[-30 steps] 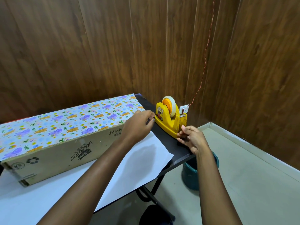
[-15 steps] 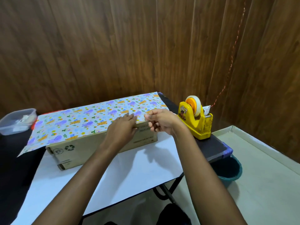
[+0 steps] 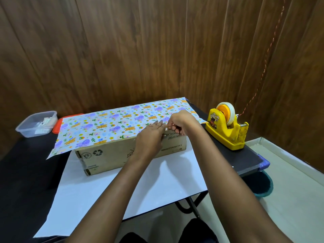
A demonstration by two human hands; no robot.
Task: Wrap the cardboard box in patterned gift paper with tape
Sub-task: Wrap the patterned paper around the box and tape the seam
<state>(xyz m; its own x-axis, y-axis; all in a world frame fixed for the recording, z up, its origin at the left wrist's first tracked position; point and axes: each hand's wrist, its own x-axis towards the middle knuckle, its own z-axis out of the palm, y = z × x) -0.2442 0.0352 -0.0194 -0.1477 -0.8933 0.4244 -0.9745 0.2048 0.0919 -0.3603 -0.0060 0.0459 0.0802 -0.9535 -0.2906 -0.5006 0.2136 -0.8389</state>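
Observation:
A long cardboard box (image 3: pixel 112 155) lies on the table, its top covered by patterned gift paper (image 3: pixel 112 123) whose white underside (image 3: pixel 157 183) spreads toward me. My left hand (image 3: pixel 150 137) presses with straight fingers on the paper's edge at the box's upper front corner. My right hand (image 3: pixel 180 122) is curled just to the right of it and pinches a small piece of tape against that same edge. The tape itself is barely visible. A yellow tape dispenser (image 3: pixel 226 128) stands to the right on the black table (image 3: pixel 245 160).
A clear plastic container (image 3: pixel 37 123) and a red lid (image 3: pixel 57 126) sit at the back left. A teal bin (image 3: pixel 264 186) stands on the floor under the table's right edge. A wood-panelled wall runs close behind.
My right hand left the dispenser and came across to the box's top edge beside my left hand. The view swung left, bringing the whole box and the container into sight.

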